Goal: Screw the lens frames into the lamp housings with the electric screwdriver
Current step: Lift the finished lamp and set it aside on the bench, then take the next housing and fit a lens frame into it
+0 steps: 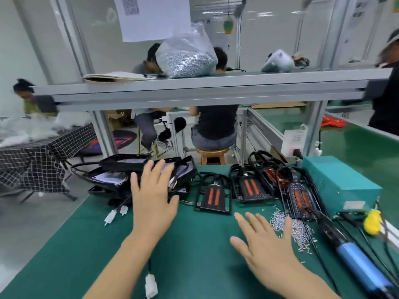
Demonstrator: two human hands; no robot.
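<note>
Lamp housings lie stacked in a loose black pile at about ten o'clock on the green desk, and the left hand reaches over that pile with fingers spread and straight, holding nothing; whether it touches the top housing cannot be told. The right hand, equally flat and empty, hovers low at four o'clock, just beside the scattered screws. Beyond them, at one o'clock, several housings with orange strips sit in a row, cables trailing. The electric screwdriver, blue-handled, lies untouched at four o'clock near the teal power box. The step in hand looks like fetching the next housing. Done well, the person would lift a single unit from the top of the pile, keep its white-plugged cable from snagging the others, and set it flat and near before picking up screws and driver.
</note>
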